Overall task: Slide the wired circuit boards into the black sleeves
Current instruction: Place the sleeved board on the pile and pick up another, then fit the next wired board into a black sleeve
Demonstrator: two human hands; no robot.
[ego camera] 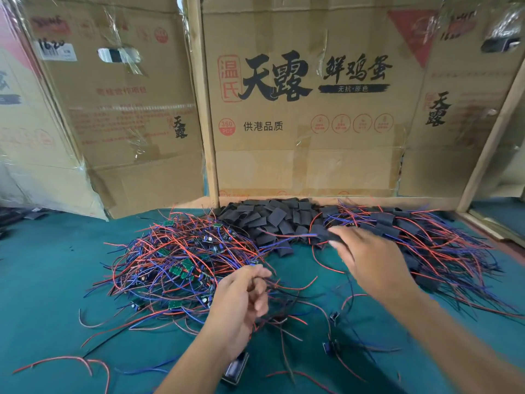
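A tangled heap of wired circuit boards (181, 263), small green boards with red and blue leads, lies at centre left on the green table. Behind it sits a pile of empty black sleeves (270, 217). To the right spreads a heap of sleeved boards (420, 237) with wires trailing out. My left hand (241, 300) pinches a bunch of thin wires at the heap's near edge. My right hand (366, 257) reaches over toward the piles and grips a black sleeve (326, 237) with wires running from it.
Flattened cardboard boxes (306, 109) and wooden posts (203, 103) wall off the back of the green table (51, 280). Loose wires and a few stray boards (332, 318) lie near my forearms. A dark rectangular object (235, 368) sits under my left wrist.
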